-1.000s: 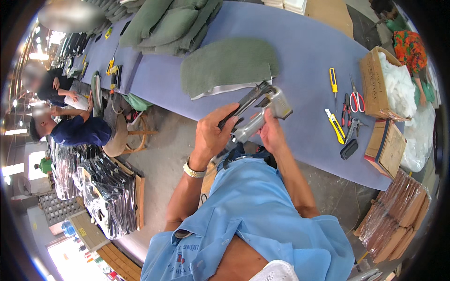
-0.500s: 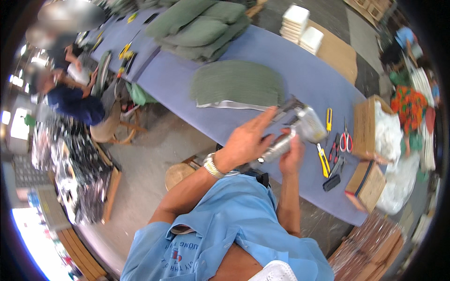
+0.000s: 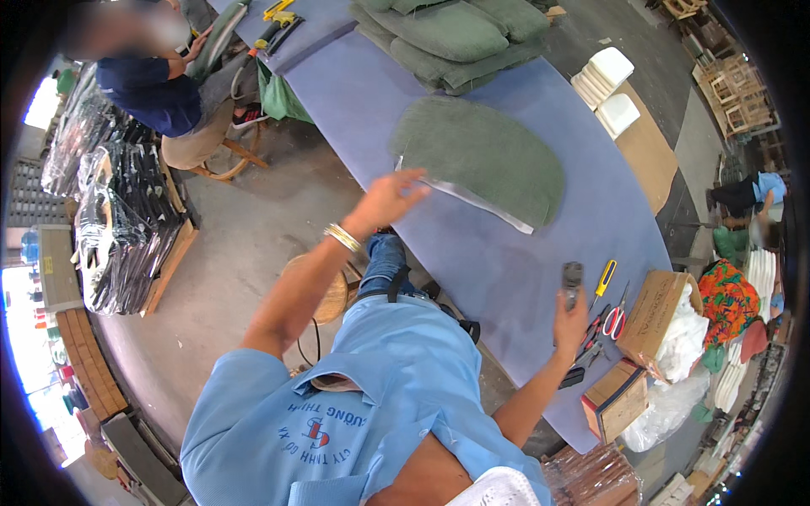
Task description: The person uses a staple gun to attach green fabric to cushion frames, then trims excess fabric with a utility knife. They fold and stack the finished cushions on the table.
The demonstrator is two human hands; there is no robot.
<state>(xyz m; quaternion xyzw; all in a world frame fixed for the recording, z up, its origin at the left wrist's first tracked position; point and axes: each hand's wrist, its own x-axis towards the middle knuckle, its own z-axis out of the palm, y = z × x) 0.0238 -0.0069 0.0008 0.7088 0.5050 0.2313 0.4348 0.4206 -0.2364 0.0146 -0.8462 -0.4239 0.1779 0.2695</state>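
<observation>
My left hand (image 3: 390, 198) is stretched out with fingers spread, at the near corner of a flat green padded piece (image 3: 485, 152) with a silvery edge, which lies on the long blue table (image 3: 506, 261). Whether the fingers touch that edge I cannot tell. My right hand (image 3: 571, 319) is raised at the table's near edge, closed around a small grey metal tool (image 3: 573, 276) held upright. Just to the right of it lie a yellow-handled cutter (image 3: 604, 278) and red-handled scissors (image 3: 615, 320).
Green cushions (image 3: 456, 34) are stacked at the far end of the table. A cardboard box (image 3: 651, 314) with white stuff and a smaller box (image 3: 618, 398) stand at the right. A wooden stool (image 3: 329, 295) is by my legs. Another person (image 3: 148, 88) sits at the upper left.
My left hand has let go of the metal tool and reached out left toward the green piece. My right hand has carried the tool off to the right. The view has swung.
</observation>
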